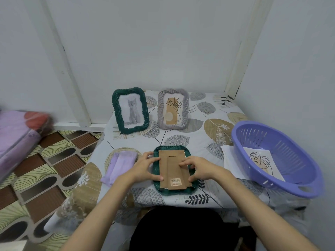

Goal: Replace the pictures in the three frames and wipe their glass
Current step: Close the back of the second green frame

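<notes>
A dark green picture frame with a twisted rope-like border (157, 185) lies face down near the front edge of a table covered in a white cloth printed with grey and tan leaves (208, 124). Its brown cardboard backing board (173, 169), which carries a fold-out stand strip and a small barcode sticker near the bottom, faces upward. The left hand (145, 166) rests on the left side of this frame, fingers spread and slightly bent, the thumb lying along the left edge of the backing and the fingertips reaching the frame's upper-left corner. The right hand (195, 168) lies over the right side, its fingers curved down with the tips pressing on the backing board and the thumb at the lower right edge; neither hand lifts anything clear of the table. Just left of the frame lies a folded lilac cleaning cloth (118, 164). At the back of the table stand two upright frames side by side: a second dark green rope-bordered frame holding a grey kitten picture (130, 110), and a pale grey rope-bordered frame holding a line-drawn plant print (173, 108). To the right sits a lilac-blue plastic colander basket (297, 178) containing a leaf line-drawing print (261, 160), with white paper sheets (228, 158) partly beneath its left rim.
</notes>
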Action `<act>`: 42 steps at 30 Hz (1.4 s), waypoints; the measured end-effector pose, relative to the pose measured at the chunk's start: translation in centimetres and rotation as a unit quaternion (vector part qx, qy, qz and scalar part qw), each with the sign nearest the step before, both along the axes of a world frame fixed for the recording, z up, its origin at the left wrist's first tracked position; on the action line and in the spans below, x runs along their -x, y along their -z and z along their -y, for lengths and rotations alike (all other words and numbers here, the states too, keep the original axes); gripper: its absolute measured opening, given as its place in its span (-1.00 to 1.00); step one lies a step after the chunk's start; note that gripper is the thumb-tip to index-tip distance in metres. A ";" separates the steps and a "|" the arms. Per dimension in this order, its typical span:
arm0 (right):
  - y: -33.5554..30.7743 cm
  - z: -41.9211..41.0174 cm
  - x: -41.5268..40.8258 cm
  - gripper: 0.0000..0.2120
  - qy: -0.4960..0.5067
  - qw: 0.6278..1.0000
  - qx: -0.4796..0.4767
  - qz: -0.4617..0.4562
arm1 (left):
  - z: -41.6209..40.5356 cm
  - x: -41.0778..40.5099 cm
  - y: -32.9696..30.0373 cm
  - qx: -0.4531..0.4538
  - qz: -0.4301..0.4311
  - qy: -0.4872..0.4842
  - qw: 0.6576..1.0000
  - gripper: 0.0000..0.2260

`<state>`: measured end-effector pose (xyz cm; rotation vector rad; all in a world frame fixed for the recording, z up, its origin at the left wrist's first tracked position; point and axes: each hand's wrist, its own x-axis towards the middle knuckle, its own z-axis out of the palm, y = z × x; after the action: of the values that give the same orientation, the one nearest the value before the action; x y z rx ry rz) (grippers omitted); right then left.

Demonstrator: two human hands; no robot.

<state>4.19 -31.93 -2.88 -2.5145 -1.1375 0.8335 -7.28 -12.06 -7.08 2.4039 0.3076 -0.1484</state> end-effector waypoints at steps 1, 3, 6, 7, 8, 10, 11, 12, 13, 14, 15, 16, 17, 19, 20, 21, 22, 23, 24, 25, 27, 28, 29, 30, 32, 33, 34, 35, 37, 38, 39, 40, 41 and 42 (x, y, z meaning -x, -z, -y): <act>0.1 0.1 0.0 -0.36 0.000 1.000 -0.007 0.005 | 0.0 0.0 0.0 0.000 -0.003 0.000 1.000 -0.26; 0.4 0.2 0.2 -0.34 0.000 1.000 -0.019 0.011 | -0.1 0.0 -0.1 0.001 -0.011 0.002 1.000 -0.27; 0.8 0.1 0.2 -0.33 -0.011 0.999 -0.016 0.026 | 0.4 -0.4 -0.4 -0.014 -0.002 -0.016 1.000 -0.34; 0.7 0.0 0.2 -0.33 -0.014 0.999 -0.013 0.033 | 0.8 -0.7 -0.5 -0.036 0.007 -0.026 0.999 -0.34; 0.7 -0.1 0.2 -0.33 -0.019 0.999 -0.010 0.040 | 1.3 -0.9 -0.4 -0.062 0.016 -0.029 0.998 -0.30; 0.6 -0.3 0.1 -0.33 -0.034 0.998 -0.001 0.056 | 2.0 -1.3 0.0 -0.098 0.016 -0.014 0.995 -0.24; 0.6 -0.4 0.1 -0.33 -0.041 0.997 0.004 0.064 | 2.1 -1.5 0.2 -0.108 0.007 -0.001 0.994 -0.23; 0.7 -0.4 0.0 -0.33 -0.047 0.997 0.008 0.069 | 2.2 -1.6 0.3 -0.113 -0.005 0.011 0.993 -0.23; 0.7 -0.4 0.0 -0.34 -0.051 0.996 0.009 0.069 | 2.2 -1.8 0.3 -0.117 -0.016 0.019 0.993 -0.24; 0.8 -0.4 -0.2 -0.34 -0.050 0.997 0.008 0.062 | 2.2 -1.8 0.3 -0.122 -0.022 0.023 0.992 -0.25; 0.7 -0.3 -0.4 -0.34 -0.046 0.998 0.006 0.048 | 2.2 -1.9 0.2 -0.129 -0.023 0.023 0.991 -0.26; 0.7 -0.2 -0.7 -0.36 -0.039 0.999 0.002 0.030 | 2.2 -1.9 0.1 -0.136 -0.024 0.024 0.990 -0.26; 0.6 -0.1 -1.0 -0.39 -0.026 1.000 -0.010 0.011 | 2.2 -2.0 0.1 -0.142 -0.025 0.025 0.989 -0.27; 0.3 -0.4 -2.0 -0.51 0.026 0.998 -0.063 -0.002 | 2.2 -2.0 0.0 -0.149 -0.028 0.029 0.988 -0.27; 0.3 -0.6 -2.7 -0.58 0.067 0.993 -0.099 0.014 | 2.2 -2.0 -0.1 -0.150 -0.029 0.031 0.988 -0.27; 0.4 -1.0 -3.3 -0.63 0.108 0.985 -0.129 0.042 | 2.2 -2.0 -0.1 -0.149 -0.028 0.032 0.988 -0.27; 0.6 -1.3 -3.9 -0.66 0.139 0.977 -0.145 0.067 | 2.1 -2.0 -0.1 -0.147 -0.029 0.033 0.988 -0.28; 0.9 -1.8 -4.4 -0.67 0.151 0.974 -0.146 0.085 | 2.1 -1.9 -0.1 -0.144 -0.030 0.033 0.989 -0.28; 1.2 -2.2 -4.7 -0.65 0.143 0.976 -0.136 0.093 | 2.1 -1.9 -0.1 -0.141 -0.030 0.031 0.989 -0.27; 1.5 -2.6 -4.9 -0.64 0.125 0.980 -0.124 0.095 | 2.1 -1.9 0.0 -0.140 -0.030 0.030 0.989 -0.28; 1.9 -3.3 -5.1 -0.60 0.098 0.984 -0.113 0.099 | 2.1 -1.9 0.0 -0.143 -0.027 0.027 0.989 -0.28; 1.9 -3.5 -5.3 -0.60 0.092 0.984 -0.111 0.102 | 2.0 -1.9 0.1 -0.145 -0.025 0.026 0.989 -0.28; 1.9 -3.6 -5.5 -0.61 0.087 0.985 -0.108 0.106 | 2.0 -1.9 0.1 -0.146 -0.024 0.025 0.989 -0.28; 2.0 -3.7 -5.7 -0.62 0.082 0.985 -0.103 0.110 | 2.0 -1.9 0.2 -0.146 -0.023 0.025 0.989 -0.28; 2.1 -3.8 -6.1 -0.65 0.079 0.986 -0.096 0.113 | 1.9 -1.9 0.3 -0.146 -0.022 0.024 0.989 -0.28; 2.1 -3.8 -6.2 -0.66 0.079 0.986 -0.097 0.112 | 1.9 -1.9 0.4 -0.146 -0.022 0.024 0.989 -0.28; 2.2 -3.8 -6.3 -0.68 0.081 0.985 -0.101 0.110 | 2.0 -1.9 0.4 -0.146 -0.022 0.024 0.989 -0.28; 2.2 -3.7 -6.3 -0.70 0.081 0.985 -0.107 0.109 | 2.0 -1.9 0.4 -0.146 -0.022 0.023 0.989 -0.28; 2.5 -3.6 -6.3 -0.73 0.079 0.984 -0.117 0.109 | 2.0 -1.9 0.4 -0.145 -0.022 0.022 0.989 -0.28; 2.6 -3.5 -6.3 -0.73 0.079 0.983 -0.124 0.109 | 2.0 -1.9 0.3 -0.144 -0.023 0.021 0.989 -0.28; 2.8 -3.4 -6.2 -0.73 0.082 0.981 -0.134 0.110 | 2.0 -1.9 0.3 -0.144 -0.024 0.021 0.989 -0.28; 3.0 -3.3 -6.1 -0.73 0.087 0.980 -0.144 0.109 | 2.0 -1.8 0.3 -0.143 -0.026 0.021 0.989 -0.28; 3.1 -3.2 -6.0 -0.73 0.092 0.978 -0.153 0.107 | 2.1 -1.8 0.2 -0.143 -0.027 0.021 0.989 -0.28; 3.2 -3.1 -5.9 -0.72 0.096 0.977 -0.160 0.103 | 2.1 -1.8 0.2 -0.143 -0.028 0.021 0.989 -0.28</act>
<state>10.09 -28.87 -6.11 -2.4254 -0.9738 0.3151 -5.45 -14.13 -7.28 2.6956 0.3233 -0.2023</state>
